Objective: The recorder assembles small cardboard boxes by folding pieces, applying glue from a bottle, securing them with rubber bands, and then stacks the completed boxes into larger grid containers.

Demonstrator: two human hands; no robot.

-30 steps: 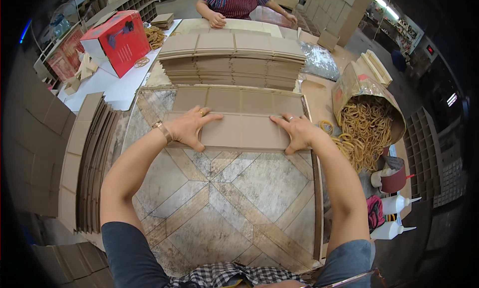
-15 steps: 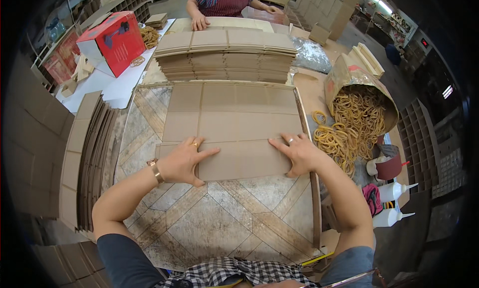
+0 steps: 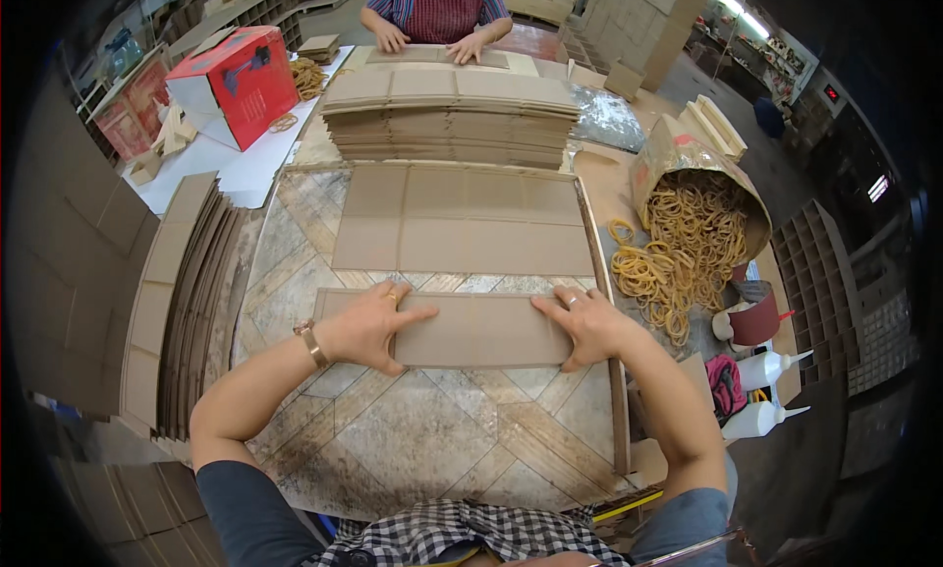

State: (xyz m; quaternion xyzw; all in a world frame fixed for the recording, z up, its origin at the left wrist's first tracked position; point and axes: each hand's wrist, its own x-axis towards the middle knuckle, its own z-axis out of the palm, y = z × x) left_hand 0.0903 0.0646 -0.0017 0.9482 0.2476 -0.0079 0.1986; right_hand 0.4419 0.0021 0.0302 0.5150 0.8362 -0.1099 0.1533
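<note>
A flat brown cardboard strip point(image 3: 476, 329) lies crosswise on the patterned work board point(image 3: 413, 444). My left hand point(image 3: 365, 323) spans its left part, index finger pointing inward over the top and thumb at the near edge. At the right end, my right hand point(image 3: 587, 327) grips the strip in the same way, thumb at the near edge and fingers toward the far edge. Beyond a narrow gap lie flat cardboard panels point(image 3: 471, 218), side by side and apart from the strip. The undersides of both hands are hidden.
A tall stack of cardboard point(image 3: 452, 120) stands behind the board, more cardboard pieces point(image 3: 182, 311) at the left. On the right, a tipped carton point(image 3: 653, 174) spills yellow rubber bands point(image 3: 697, 218) near white bottles point(image 3: 756, 420). Across the table, a co-worker's hands point(image 3: 467, 48) touch cardboard.
Both my hands have drawn the strip slightly toward me, opening a gap from the panels behind. The co-worker's hands have come together over a cardboard piece.
</note>
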